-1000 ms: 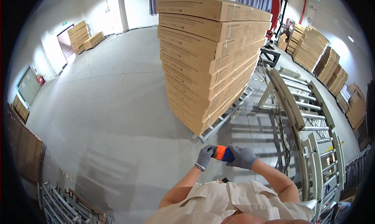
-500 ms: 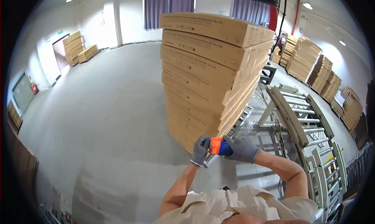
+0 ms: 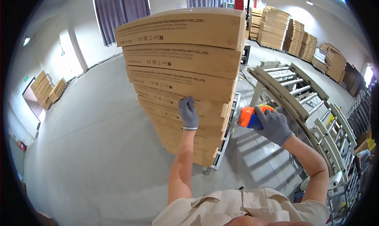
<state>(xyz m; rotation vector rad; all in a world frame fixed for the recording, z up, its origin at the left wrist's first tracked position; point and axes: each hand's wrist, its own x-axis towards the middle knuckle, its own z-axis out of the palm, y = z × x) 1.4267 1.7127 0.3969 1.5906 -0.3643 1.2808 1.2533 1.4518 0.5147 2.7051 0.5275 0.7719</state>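
Observation:
A tall stack of flat brown cardboard boxes (image 3: 181,64) stands on a pallet right in front of me. My left hand (image 3: 188,112), in a grey glove, lies flat against the side of a box about halfway up the stack, holding nothing. My right hand (image 3: 272,124), also gloved, grips an orange and blue tape dispenser (image 3: 249,117) just off the stack's right corner, close to the box edges.
A grey roller conveyor frame (image 3: 300,96) runs along my right. More stacks of cardboard boxes (image 3: 292,34) stand at the back right and further stacks (image 3: 47,88) at the far left wall. Bare concrete floor (image 3: 94,147) spreads to the left.
I have come close to the stack. My hands, together on the tape dispenser before, have parted: the left now presses on a box, the right holds the dispenser alone.

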